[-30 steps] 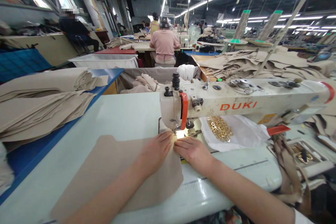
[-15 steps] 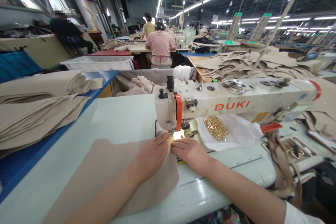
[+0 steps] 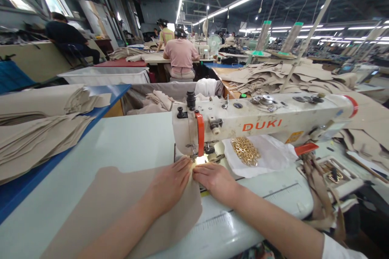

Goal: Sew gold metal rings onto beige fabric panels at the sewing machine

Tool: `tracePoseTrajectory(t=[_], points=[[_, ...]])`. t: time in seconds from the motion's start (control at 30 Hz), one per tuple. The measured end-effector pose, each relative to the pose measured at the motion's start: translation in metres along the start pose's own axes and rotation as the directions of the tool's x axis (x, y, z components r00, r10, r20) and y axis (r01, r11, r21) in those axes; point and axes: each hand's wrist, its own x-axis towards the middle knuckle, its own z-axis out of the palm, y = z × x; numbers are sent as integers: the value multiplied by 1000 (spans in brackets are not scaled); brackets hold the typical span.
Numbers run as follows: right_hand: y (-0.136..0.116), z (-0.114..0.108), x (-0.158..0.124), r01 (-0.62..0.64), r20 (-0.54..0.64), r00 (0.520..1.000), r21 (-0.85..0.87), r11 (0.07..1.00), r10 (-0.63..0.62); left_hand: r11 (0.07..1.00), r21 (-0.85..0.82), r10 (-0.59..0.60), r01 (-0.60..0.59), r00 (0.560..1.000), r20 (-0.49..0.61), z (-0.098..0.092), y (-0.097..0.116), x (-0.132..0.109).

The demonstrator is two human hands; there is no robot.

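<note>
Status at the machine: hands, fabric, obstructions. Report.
Left hand flat on tan fabric, right hand at its edge, both at the sewing machine head. Gold rings lie to the right, clear of both hands.

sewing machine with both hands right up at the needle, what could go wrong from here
1. The left hand and right hand have their fingertips right beside the lit needle area of the sewing machine; a slip could put a finger under it.
2. The tan fabric piece is pressed down only at its near corner; the rest could drag and pull the seam off line.
3. The loose gold rings lie close to the right hand; a bump might scatter them.
</note>
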Motion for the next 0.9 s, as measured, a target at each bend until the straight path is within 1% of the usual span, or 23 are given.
tracePoseTrajectory(t=[0.27, 0.43, 0.63, 0.8, 0.9], points=[[3, 1, 4, 9, -9, 1000, -12, 1000, -9, 999, 41, -29, 28, 999, 14, -5, 2, 6], [3, 2, 2, 9, -32, 999, -1, 1000, -9, 999, 20, -32, 32, 999, 1, -6, 3, 7], [-1, -3, 1, 6, 2, 1000, 0, 1000, -6, 998, -43, -56, 56, 998, 4, -6, 4, 5], [1, 0, 2, -2, -16, 1000, 2, 1000, 2, 996, -57, -71, 72, 997, 21, -8, 4, 10], [3, 0, 2, -11, -3, 1000, -2, 1000, 11, 994, -60, -91, 91, 996, 10, -8, 5, 11]])
